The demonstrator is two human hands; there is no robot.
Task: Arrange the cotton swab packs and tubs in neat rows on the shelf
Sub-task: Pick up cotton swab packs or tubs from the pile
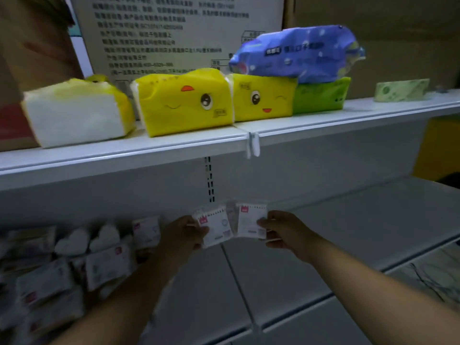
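Swab packs point(216, 227) point(251, 224) held: 2 | hands point(183, 232) point(282, 231): 2 | heart tubs point(72, 241) point(104, 237): 2

The white lower shelf point(286, 270) bears a jumbled heap of cotton swab packs point(107, 265) at left.

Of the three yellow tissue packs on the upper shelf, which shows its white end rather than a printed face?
The leftmost tissue pack: its white end faces out, while the middle pack and right pack show cartoon faces.
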